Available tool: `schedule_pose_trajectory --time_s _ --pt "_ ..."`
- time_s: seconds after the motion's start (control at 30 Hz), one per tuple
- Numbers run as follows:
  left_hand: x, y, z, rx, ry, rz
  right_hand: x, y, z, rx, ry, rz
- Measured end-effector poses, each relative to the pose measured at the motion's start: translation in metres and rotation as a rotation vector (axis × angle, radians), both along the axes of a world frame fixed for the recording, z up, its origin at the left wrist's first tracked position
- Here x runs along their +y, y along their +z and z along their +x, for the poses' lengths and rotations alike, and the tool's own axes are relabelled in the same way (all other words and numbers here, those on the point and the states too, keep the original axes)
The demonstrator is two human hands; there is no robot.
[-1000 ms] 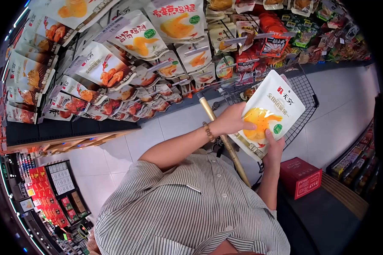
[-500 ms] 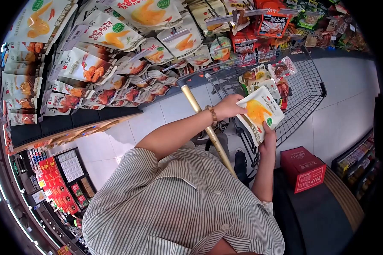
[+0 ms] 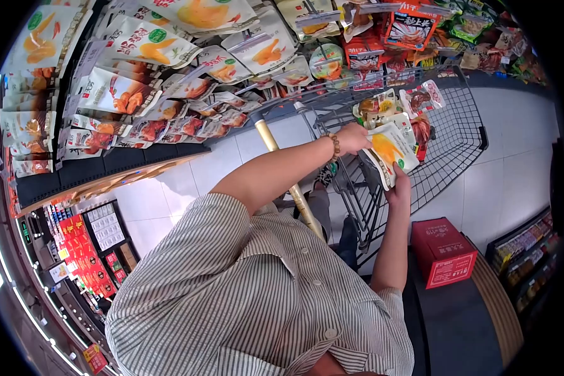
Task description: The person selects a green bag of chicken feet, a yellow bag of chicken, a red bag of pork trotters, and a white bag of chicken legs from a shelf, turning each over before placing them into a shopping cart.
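Between my two hands is a white food pouch [image 3: 390, 150] with a yellow chicken picture on its front, held tilted over the shopping cart [image 3: 457, 135]. My left hand [image 3: 354, 138], with a beaded bracelet at its wrist, grips the pouch's upper left edge. At its lower right edge, my right hand [image 3: 400, 187] pinches it with the thumb on the front; the other fingers are mostly hidden behind. Just beyond the pouch, several packaged snacks lie in the cart, among them a yellow-and-white packet [image 3: 379, 105] and a red-and-white packet [image 3: 422, 99].
Hanging snack pouches [image 3: 116, 91] fill the shelf on the left and along the back. The cart's gold-coloured handle [image 3: 288, 169] runs beside my left forearm. A red box [image 3: 443, 250] sits on a dark counter [image 3: 460, 319] at right. Tiled floor [image 3: 229, 166] shows between shelf and cart.
Both hands have moved forward with the pouch, bringing it further over the cart and closer to the packets inside. The view has shifted slightly.
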State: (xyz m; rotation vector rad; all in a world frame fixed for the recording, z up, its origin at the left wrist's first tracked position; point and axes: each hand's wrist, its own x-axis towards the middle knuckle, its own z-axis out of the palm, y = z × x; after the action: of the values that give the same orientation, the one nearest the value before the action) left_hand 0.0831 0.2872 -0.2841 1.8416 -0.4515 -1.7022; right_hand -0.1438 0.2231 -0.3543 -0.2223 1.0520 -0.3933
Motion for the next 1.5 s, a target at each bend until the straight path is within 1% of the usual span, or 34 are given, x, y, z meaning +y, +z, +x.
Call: schedule_pose_trajectory --time_s 0.07,0.1,0.17,0.23,0.3,0.37,0.43,0.47,0.5,0.57,0.63,0.67,0.7,0.73,0.77,0.8,0.83,0.9,0.97,1.0,1.03,1.1,1.13,1.17,1.2,1.23,1.3,1.33,1.4,1.43,1.5 --pt "-0.007 -0.014 0.001 0.082 -0.004 0.064 -0.003 -0.016 -0.001 0.021 0.0 0.012" --pt "-0.01 -0.02 -0.002 0.084 -0.004 0.069 -0.005 -0.023 -0.002 0.035 0.005 0.018" --pt "-0.014 -0.026 -0.005 0.057 0.148 0.075 -0.007 -0.028 0.003 0.069 0.009 0.02" --pt "-0.021 -0.042 -0.003 0.106 0.114 0.062 -0.016 -0.04 -0.002 -0.004 -0.008 0.089" --pt "-0.03 -0.051 -0.004 0.153 0.03 0.107 -0.021 -0.066 -0.007 0.047 -0.051 0.015" --pt "-0.033 -0.055 -0.01 0.116 0.06 0.091 -0.03 -0.068 -0.006 0.059 -0.032 0.022" --pt "-0.035 -0.067 -0.005 0.081 0.041 0.086 -0.037 -0.072 0.0 0.016 -0.07 0.087" --pt "-0.034 -0.079 -0.004 0.057 0.02 0.058 -0.038 -0.053 0.009 0.041 -0.06 0.077" --pt "-0.032 -0.091 -0.002 0.062 -0.012 0.043 -0.04 -0.05 0.013 0.072 -0.042 0.053" --pt "-0.025 -0.077 -0.002 0.092 0.069 0.032 -0.043 -0.055 0.015 0.117 -0.086 0.069" --pt "-0.023 -0.076 -0.003 0.133 0.016 0.019 -0.043 -0.064 0.013 0.19 -0.131 0.076" --pt "-0.024 -0.073 -0.002 0.125 -0.014 0.019 -0.046 -0.11 -0.007 0.108 -0.115 0.122" --pt "-0.023 -0.093 -0.002 0.188 -0.028 -0.039 -0.044 -0.108 -0.003 0.09 -0.173 0.134" --pt "-0.02 -0.086 -0.003 0.253 0.031 -0.12 -0.046 -0.135 -0.014 0.087 -0.16 0.184" --pt "-0.017 -0.068 -0.004 0.325 0.086 -0.192 -0.041 -0.141 -0.016 0.038 -0.129 0.078" --pt "-0.014 -0.072 -0.008 0.258 0.05 -0.356 -0.036 -0.124 -0.005 0.001 -0.129 0.01" --pt "-0.013 -0.038 -0.006 0.363 0.181 -0.272 -0.032 -0.111 0.003 0.008 -0.14 0.034" --pt "-0.001 0.017 -0.004 0.323 0.205 -0.305 -0.029 -0.111 0.002 0.118 -0.191 0.046" --pt "0.016 0.039 0.001 0.287 0.175 -0.383 -0.026 -0.107 0.005 0.146 -0.201 0.012" --pt "0.024 0.04 0.005 0.271 0.154 -0.433 -0.026 -0.109 0.006 0.142 -0.2 0.012" --pt "0.034 0.046 0.008 0.203 0.163 -0.445 -0.023 -0.101 0.01 0.138 -0.18 -0.029" --pt "0.057 0.065 0.022 -0.083 0.016 -0.543 -0.024 -0.096 0.02 0.163 -0.176 -0.049" --pt "0.071 0.075 0.029 -0.23 -0.067 -0.529 -0.025 -0.09 0.023 0.18 -0.142 -0.081" --pt "0.085 0.084 0.035 -0.376 -0.148 -0.51 -0.024 -0.073 0.03 0.198 -0.109 -0.114" --pt "0.1 0.083 0.036 -0.513 -0.185 -0.519 -0.023 -0.054 0.039 0.192 -0.119 -0.148" --pt "0.113 0.069 0.037 -0.712 -0.308 -0.544 -0.02 -0.039 0.047 0.207 -0.098 -0.237" --pt "0.15 0.107 0.044 -0.87 -0.528 -0.4 -0.018 -0.012 0.062 0.322 -0.108 -0.385" --pt "0.164 0.103 0.047 -0.897 -0.517 -0.411 -0.011 0.006 0.07 0.299 -0.107 -0.406" --pt "0.19 0.076 0.044 -1.055 -0.614 -0.644 0.014 0.048 0.084 0.35 -0.061 -0.778" --pt "0.195 0.07 0.042 -1.079 -0.61 -0.66 0.027 0.074 0.095 0.334 -0.073 -0.799" --pt "0.202 0.058 0.041 -1.126 -0.414 -0.97 0.06 0.116 0.121 0.409 -0.023 -0.973"
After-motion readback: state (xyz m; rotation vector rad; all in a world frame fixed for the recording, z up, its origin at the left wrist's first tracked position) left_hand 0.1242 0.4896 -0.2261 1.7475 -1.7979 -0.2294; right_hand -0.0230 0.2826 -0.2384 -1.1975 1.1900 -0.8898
